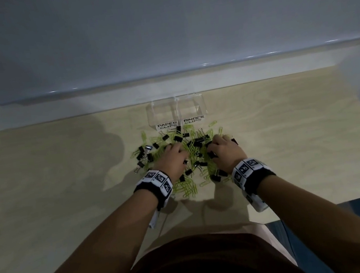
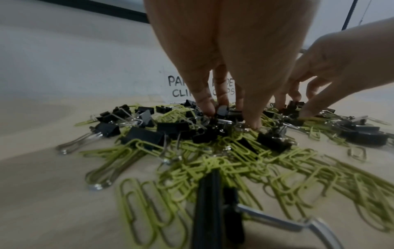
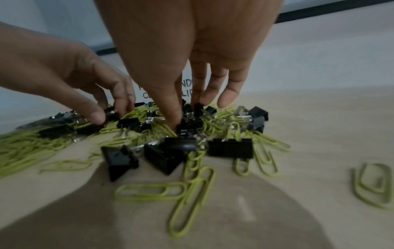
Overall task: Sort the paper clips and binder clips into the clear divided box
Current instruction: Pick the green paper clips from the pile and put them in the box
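Note:
A mixed pile of green paper clips [image 1: 188, 187] and black binder clips [image 1: 140, 152] lies on the table in front of the clear divided box [image 1: 152, 117]. The box shows nothing inside; its left half is labelled PAPER CLIPS [image 1: 167, 125] and its right half BINDER CLIPS [image 1: 193, 119]. My left hand [image 1: 177, 148] reaches down into the pile's middle, thumb and fingers pinching a black binder clip [image 2: 222, 111]. My right hand [image 1: 213, 146] is in the pile's right part, where thumb and index finger pinch another black binder clip [image 3: 188, 116]. Its other fingers [image 3: 227, 99] hover just above the clips.
The pale wooden table [image 1: 64, 175] ends at a white ledge and wall [image 1: 161, 46] just behind the box. Loose paper clips [image 3: 370, 183] lie scattered at the pile's edges. The table's near edge [image 1: 322, 204] is close to my body.

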Tool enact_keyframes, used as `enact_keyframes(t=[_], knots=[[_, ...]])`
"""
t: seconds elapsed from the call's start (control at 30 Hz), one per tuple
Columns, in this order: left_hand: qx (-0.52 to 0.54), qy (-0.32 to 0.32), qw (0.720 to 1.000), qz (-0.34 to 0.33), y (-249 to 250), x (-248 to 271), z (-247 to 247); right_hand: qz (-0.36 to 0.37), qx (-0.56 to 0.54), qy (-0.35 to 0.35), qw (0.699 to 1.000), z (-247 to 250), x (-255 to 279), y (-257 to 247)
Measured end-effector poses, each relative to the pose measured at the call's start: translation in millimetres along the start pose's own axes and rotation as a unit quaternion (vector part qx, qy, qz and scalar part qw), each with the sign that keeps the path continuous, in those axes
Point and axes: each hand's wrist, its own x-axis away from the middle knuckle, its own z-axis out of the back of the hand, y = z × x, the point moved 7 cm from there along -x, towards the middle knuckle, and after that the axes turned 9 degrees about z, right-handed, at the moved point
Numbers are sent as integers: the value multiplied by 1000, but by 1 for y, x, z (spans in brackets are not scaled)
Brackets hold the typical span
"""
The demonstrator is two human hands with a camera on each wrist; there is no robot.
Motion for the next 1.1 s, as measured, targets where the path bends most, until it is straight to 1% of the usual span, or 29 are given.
enact_keyframes(t=[0.1, 0.23, 0.3, 0.33, 0.4, 0.47, 0.53, 0.6, 0.63, 0.7, 0.77, 0.83, 0.9, 0.97, 1.03, 1.1], knots=[[51, 11, 999, 5, -9, 4, 5, -6, 9, 3, 1000, 1, 4, 7], [104, 86, 988, 69, -44, 16, 23, -33, 20, 11, 999, 3, 15, 28], [86, 113, 986, 91, -62, 22, 29, -64, 14, 28, 997, 6, 21, 40], [62, 122, 987, 89, -66, 25, 30, -82, 13, 39, 996, 8, 24, 45], [19, 124, 990, 61, -60, 29, 29, -100, 18, 75, 992, 15, 29, 46], [14, 81, 997, 12, -40, 32, 19, -74, 16, 113, 991, 21, 29, 30], [13, 9, 999, -30, -18, 35, 2, -8, -25, 120, 992, 20, 26, 4], [7, -54, 998, -40, -5, 35, -14, 51, -72, 84, 993, 9, 22, -22], [6, -72, 997, -35, -3, 34, -18, 63, -86, 61, 992, 3, 19, -31], [4, -78, 997, -24, -1, 32, -22, 48, -94, 26, 994, -7, 14, -38], [11, -69, 997, -23, -1, 31, -20, 24, -92, 12, 995, -12, 11, -37], [33, -46, 998, -28, -2, 33, -16, 20, -93, 16, 995, -14, 10, -35], [68, 3, 998, -15, -8, 37, -5, 20, -103, 21, 994, -15, 11, -32], [83, 59, 994, 25, -25, 39, 7, 22, -102, 2, 995, -19, 11, -29], [48, 90, 993, 54, -39, 39, 14, 13, -97, -18, 995, -22, 11, -27], [0, 89, 995, 45, -36, 35, 14, 7, -95, -33, 995, -23, 11, -24]])
